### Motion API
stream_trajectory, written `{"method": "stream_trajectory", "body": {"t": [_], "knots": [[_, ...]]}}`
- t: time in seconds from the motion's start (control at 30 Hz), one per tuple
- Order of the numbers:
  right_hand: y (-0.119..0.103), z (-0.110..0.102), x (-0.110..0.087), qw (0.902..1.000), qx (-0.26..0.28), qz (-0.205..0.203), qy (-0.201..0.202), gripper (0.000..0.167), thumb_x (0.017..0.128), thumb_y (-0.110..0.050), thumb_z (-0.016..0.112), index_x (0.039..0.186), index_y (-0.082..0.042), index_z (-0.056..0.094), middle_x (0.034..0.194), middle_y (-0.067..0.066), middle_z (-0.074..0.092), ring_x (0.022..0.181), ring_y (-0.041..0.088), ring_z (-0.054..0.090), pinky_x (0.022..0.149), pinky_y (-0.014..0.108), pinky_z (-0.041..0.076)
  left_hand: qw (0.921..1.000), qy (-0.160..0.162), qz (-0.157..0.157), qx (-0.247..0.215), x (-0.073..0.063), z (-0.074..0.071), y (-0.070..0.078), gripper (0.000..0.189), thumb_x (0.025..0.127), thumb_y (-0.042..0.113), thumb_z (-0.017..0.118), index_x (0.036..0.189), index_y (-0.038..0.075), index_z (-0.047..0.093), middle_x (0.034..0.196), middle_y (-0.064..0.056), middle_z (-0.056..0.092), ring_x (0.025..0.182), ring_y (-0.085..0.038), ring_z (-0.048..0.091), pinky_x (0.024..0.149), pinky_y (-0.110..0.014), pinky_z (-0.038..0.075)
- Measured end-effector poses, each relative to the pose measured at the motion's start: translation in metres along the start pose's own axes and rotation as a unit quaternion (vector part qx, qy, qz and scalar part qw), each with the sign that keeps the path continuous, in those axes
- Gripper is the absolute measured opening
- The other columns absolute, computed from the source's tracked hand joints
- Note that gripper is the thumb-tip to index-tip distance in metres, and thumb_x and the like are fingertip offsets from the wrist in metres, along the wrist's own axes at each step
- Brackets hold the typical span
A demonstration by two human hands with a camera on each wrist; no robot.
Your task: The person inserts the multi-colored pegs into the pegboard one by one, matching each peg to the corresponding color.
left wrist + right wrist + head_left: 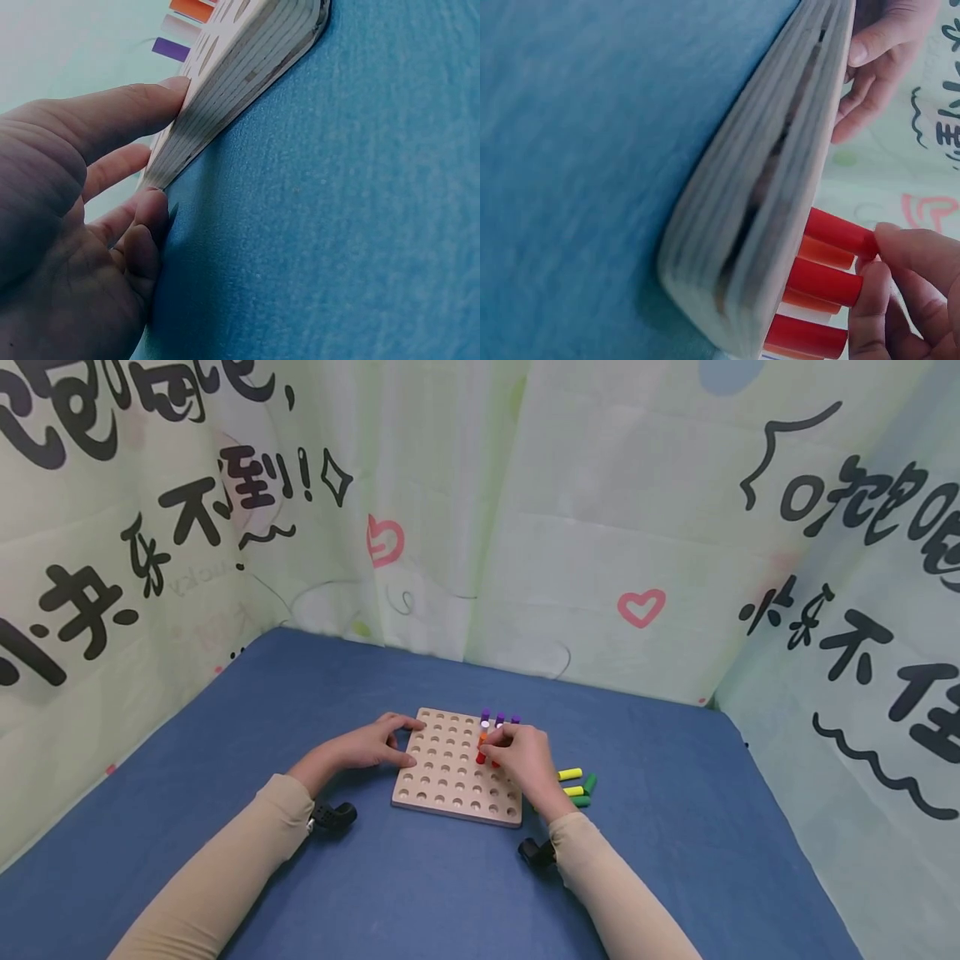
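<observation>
A square wooden pegboard point(457, 783) with rows of round holes lies on the blue table. My right hand point(525, 764) pinches the top end of a red peg point(840, 231) that stands at the board, thumb and forefinger together on it. Two more red pegs point(821, 281) stand beside it in the right wrist view. Behind them are orange pegs point(829, 253), a white peg point(484, 725) and purple pegs point(486, 715), partly hidden by the hand. My left hand point(367, 745) rests against the board's left edge, thumb and forefinger spread along it.
Loose yellow pegs point(570, 773) and green pegs point(591, 783) lie on the table right of the board, partly behind the right wrist. A printed curtain point(585, 527) encloses the table's back and sides. Dark wrist cameras point(333, 817) sit under both sleeves.
</observation>
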State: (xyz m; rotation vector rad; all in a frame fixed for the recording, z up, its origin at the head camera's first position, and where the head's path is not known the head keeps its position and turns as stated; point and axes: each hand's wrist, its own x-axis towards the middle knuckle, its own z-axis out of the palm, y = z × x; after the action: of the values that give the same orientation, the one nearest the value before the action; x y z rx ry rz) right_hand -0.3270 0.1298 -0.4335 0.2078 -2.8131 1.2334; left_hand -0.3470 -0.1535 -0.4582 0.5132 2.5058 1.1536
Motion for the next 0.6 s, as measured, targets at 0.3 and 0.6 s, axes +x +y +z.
{"method": "stream_trajectory", "body": {"t": [0.3,0.6], "knots": [[0.005,-0.006,0.000,0.9986,0.045,0.004,0.028,0.010,0.094,-0.019,0.078,0.097,-0.009,0.076,0.091,0.007,0.072,0.076,0.019,0.061,0.061,0.027,0.050,1.0000,0.001,0.000,0.002,0.001,0.001,-0.001,0.067,0.099,0.030,0.073,0.157,0.014,0.043,0.150,-0.017,0.033,0.094,-0.023,0.048,0.077,-0.037,0.041],[0.019,-0.020,-0.001,0.9989,0.025,0.015,0.036,0.012,0.096,-0.019,0.076,0.100,-0.008,0.076,0.095,0.008,0.073,0.083,0.020,0.064,0.068,0.029,0.052,1.0000,-0.001,-0.002,0.005,0.001,0.000,-0.001,0.068,0.098,0.031,0.073,0.157,0.014,0.043,0.151,-0.018,0.033,0.096,-0.024,0.048,0.080,-0.037,0.041]]}}
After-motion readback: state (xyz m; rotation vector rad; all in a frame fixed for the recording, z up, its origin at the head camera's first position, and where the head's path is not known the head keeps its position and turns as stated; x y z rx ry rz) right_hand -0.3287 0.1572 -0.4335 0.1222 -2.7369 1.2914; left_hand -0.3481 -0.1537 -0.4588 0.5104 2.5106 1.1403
